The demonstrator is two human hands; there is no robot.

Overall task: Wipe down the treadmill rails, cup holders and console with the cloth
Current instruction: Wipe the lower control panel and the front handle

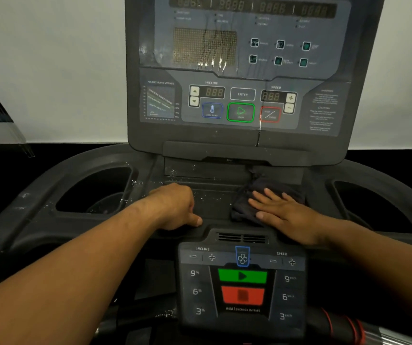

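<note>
Streaks of spray run down the console at twelve o'clock, so you have wiping left there. Your right hand lies flat, fingers spread, pressing the dark cloth on the speckled tray. Your left hand rests curled, holding nothing. Cup holders at nine and three look untouched. White wall behind.

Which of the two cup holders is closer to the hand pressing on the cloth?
The right cup holder. The right hand lies flat on the cloth beside it; the left cup holder is past the left hand.
</note>
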